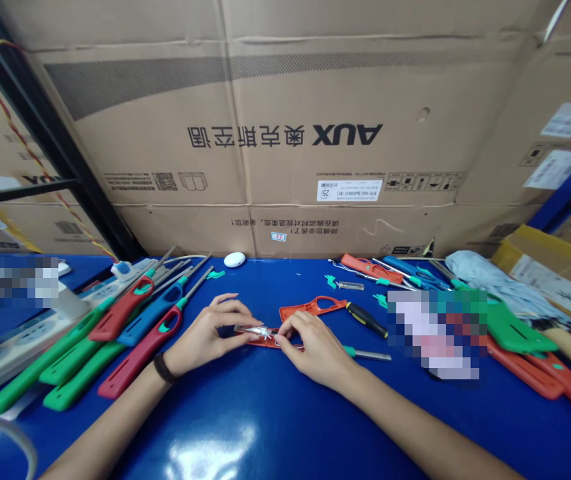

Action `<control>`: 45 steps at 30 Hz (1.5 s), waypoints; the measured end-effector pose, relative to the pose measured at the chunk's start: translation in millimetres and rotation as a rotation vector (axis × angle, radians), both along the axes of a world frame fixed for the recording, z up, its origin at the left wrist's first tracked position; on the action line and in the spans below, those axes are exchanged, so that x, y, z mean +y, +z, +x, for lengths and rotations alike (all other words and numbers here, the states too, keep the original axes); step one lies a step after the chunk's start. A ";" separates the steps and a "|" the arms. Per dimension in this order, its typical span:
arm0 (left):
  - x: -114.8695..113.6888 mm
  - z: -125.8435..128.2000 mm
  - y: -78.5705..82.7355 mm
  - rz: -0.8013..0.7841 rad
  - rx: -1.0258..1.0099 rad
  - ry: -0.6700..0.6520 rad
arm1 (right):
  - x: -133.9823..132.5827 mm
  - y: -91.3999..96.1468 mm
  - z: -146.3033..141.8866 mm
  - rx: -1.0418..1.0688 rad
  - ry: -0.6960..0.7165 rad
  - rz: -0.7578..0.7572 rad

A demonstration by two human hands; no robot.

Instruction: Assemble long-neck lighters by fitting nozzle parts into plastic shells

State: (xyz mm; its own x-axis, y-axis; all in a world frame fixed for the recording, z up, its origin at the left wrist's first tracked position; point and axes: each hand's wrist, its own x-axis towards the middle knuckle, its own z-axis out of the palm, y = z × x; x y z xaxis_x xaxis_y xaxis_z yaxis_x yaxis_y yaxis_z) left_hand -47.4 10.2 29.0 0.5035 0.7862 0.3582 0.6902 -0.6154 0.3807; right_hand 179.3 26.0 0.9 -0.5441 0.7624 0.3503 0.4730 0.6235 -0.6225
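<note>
A flat orange-red plastic lighter shell [260, 340] is pinched narrowly between the left hand [203, 337] and the right hand [315, 350], just above the glossy blue desk [265, 413]. A small silver metal part [260, 331] is seen on this shell, held by both hands. At 12 o'clock from the right hand, a second orange plastic shell [310, 305] is lying, and at 2 o'clock a black-and-yellow screwdriver [366, 320] is placed. Long red, blue and green plastic utility lighters [140, 353] are lying at 9 o'clock.

AUX cartons [285, 120] — upside down, black rack post [50, 133], blue shelf beam [570, 181]
</note>
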 end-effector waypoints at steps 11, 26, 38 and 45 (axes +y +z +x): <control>-1.0 -1.8 -2.3 0.000 0.018 -0.014 | -2.9 0.0 0.9 -0.010 0.022 0.038; -1.5 -0.6 -0.9 -0.032 0.036 -0.031 | -3.5 -0.6 -0.7 -0.024 0.041 0.056; -2.8 0.3 -4.5 -0.044 -0.005 -0.045 | -3.1 -2.2 -0.1 -0.032 0.040 0.062; -2.8 0.1 -3.1 0.001 0.009 -0.015 | -3.4 0.1 -0.5 -0.009 0.039 0.045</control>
